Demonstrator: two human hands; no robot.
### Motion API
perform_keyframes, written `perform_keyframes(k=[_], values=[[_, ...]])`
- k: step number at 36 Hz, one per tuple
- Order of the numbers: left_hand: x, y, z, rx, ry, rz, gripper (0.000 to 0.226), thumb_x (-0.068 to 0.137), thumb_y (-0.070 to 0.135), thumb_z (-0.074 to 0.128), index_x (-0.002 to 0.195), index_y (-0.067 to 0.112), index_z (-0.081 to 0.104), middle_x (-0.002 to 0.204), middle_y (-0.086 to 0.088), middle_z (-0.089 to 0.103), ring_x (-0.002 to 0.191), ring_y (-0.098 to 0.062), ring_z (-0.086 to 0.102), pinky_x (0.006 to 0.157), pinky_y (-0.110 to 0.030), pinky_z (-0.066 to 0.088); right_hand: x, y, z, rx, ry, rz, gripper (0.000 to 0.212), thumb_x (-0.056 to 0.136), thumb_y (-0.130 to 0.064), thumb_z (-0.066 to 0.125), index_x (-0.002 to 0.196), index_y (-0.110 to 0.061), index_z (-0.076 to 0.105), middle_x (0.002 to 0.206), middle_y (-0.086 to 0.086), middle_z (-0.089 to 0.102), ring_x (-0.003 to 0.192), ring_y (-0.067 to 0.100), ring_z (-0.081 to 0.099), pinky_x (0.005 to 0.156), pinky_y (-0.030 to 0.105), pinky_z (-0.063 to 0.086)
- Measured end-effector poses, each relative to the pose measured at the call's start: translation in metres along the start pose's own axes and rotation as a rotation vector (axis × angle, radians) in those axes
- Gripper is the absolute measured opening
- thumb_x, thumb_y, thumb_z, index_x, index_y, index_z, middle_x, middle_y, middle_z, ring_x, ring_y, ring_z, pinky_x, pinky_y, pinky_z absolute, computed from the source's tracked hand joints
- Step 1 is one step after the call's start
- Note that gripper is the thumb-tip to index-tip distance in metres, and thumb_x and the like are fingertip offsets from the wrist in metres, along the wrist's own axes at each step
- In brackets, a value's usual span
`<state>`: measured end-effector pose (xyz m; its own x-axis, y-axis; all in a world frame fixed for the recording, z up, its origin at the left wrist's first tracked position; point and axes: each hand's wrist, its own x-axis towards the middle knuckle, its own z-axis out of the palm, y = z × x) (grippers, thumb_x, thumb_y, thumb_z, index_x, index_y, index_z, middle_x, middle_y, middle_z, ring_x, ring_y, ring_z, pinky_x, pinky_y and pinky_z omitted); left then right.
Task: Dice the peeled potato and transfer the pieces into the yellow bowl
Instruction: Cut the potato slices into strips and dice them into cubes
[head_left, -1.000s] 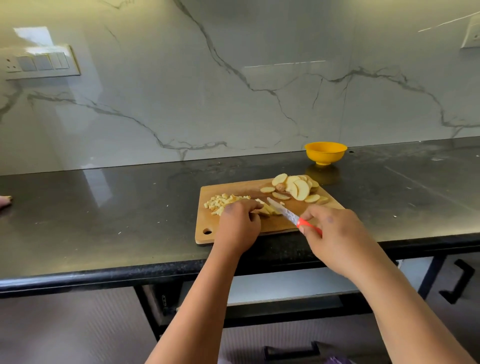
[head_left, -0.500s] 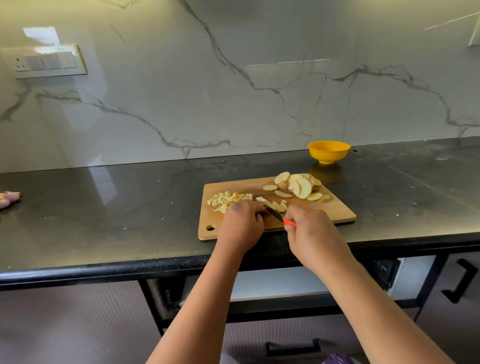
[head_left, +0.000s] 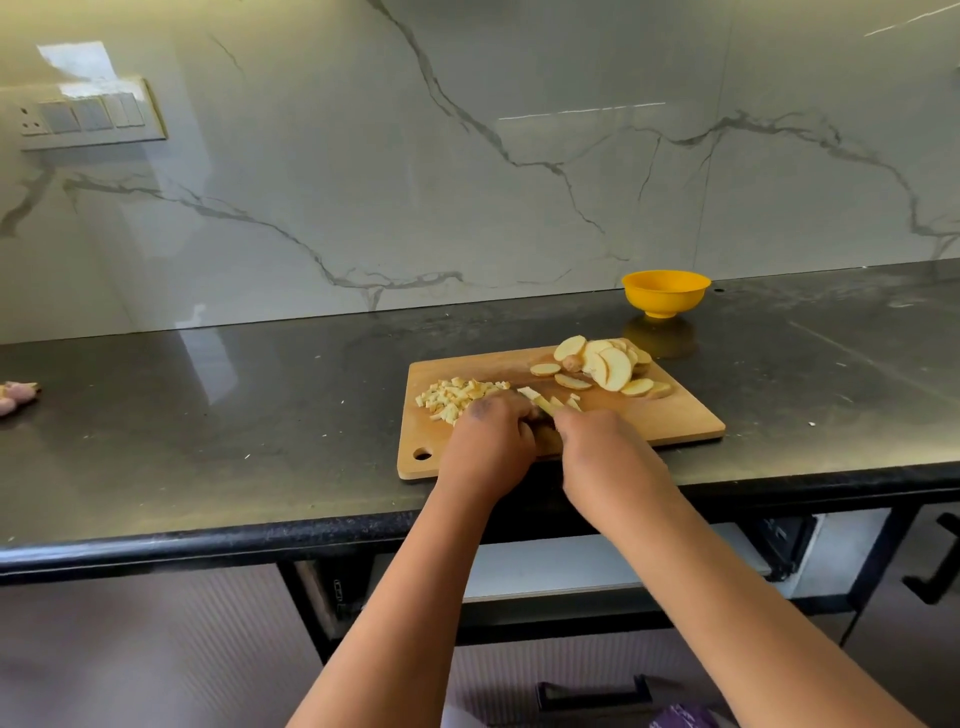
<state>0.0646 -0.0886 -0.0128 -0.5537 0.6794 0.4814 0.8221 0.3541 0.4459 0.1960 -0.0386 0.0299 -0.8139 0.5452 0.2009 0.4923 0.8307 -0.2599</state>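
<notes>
Right hand (head_left: 597, 447) drawn closer to left hand (head_left: 491, 441) since earlier frame; knife now hidden, right grip unclear. Left fingers curled on potato strips (head_left: 550, 402), board's near edge; yellow bowl (head_left: 665, 293) beyond far right corner. Risk: fingertips nicked, hands crowded.

A home kitchen here; dark stone countertop (head_left: 208, 415), marble backsplash (head_left: 467, 156), wall switch panel (head_left: 85, 114), wooden cutting board (head_left: 675, 421), cabinet handles (head_left: 940, 561) below.

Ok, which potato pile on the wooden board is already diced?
The pile of small pale potato cubes at the board's left, beside the left hand; the right-hand pile is still round slices.
</notes>
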Motion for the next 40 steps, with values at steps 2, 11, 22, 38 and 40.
perform_keyframes(k=[2, 11, 22, 38, 40], values=[[-0.001, 0.002, -0.002, 0.014, 0.008, -0.001, 0.032, 0.088, 0.001, 0.047, 0.103, 0.008, 0.074, 0.106, -0.003, 0.071, 0.099, -0.019, 0.062, 0.084, -0.023, 0.046, -0.012, 0.011, 0.003, 0.028, 0.019, 0.012, 0.018, 0.098, -0.006, 0.040, 0.087, -0.021, 0.042, 0.079, -0.002, 0.049, 0.067, 0.012, 0.047, 0.052, 0.024, 0.034], [-0.003, 0.002, -0.006, 0.029, 0.016, -0.007, 0.026, 0.090, 0.009, 0.050, 0.100, 0.013, 0.073, 0.100, 0.001, 0.070, 0.088, -0.013, 0.060, 0.078, -0.024, 0.052, -0.033, 0.063, -0.023, 0.291, -0.013, 0.023, 0.007, 0.096, -0.028, 0.058, 0.089, -0.030, 0.059, 0.069, -0.006, 0.065, 0.060, 0.004, 0.059, 0.051, 0.021, 0.041], [-0.006, 0.003, -0.007, 0.002, 0.074, 0.017, 0.020, 0.089, 0.030, 0.068, 0.102, 0.016, 0.073, 0.102, 0.003, 0.071, 0.095, -0.013, 0.061, 0.077, -0.018, 0.041, 0.014, 0.069, -0.007, 0.873, -0.124, 0.177, 0.005, 0.094, -0.018, 0.064, 0.097, -0.014, 0.065, 0.068, 0.006, 0.068, 0.047, 0.008, 0.045, 0.044, 0.020, 0.035], [0.000, -0.002, 0.002, 0.217, 0.148, 0.009, 0.039, 0.085, 0.048, 0.068, 0.112, 0.020, 0.070, 0.124, 0.002, 0.062, 0.114, -0.023, 0.045, 0.094, -0.036, 0.042, 0.022, 0.075, 0.003, 1.156, -0.142, 0.233, 0.008, 0.096, -0.012, 0.059, 0.101, -0.009, 0.065, 0.071, 0.011, 0.064, 0.047, 0.008, 0.044, 0.041, 0.017, 0.033], [0.000, -0.002, 0.001, 0.197, 0.154, 0.012, 0.046, 0.081, 0.053, 0.071, 0.117, 0.024, 0.067, 0.125, 0.005, 0.062, 0.115, -0.024, 0.046, 0.096, -0.035, 0.040, 0.025, 0.078, 0.004, 1.214, -0.111, 0.219, 0.009, 0.097, -0.010, 0.059, 0.104, -0.009, 0.064, 0.070, 0.011, 0.064, 0.047, 0.008, 0.044, 0.040, 0.017, 0.033]])
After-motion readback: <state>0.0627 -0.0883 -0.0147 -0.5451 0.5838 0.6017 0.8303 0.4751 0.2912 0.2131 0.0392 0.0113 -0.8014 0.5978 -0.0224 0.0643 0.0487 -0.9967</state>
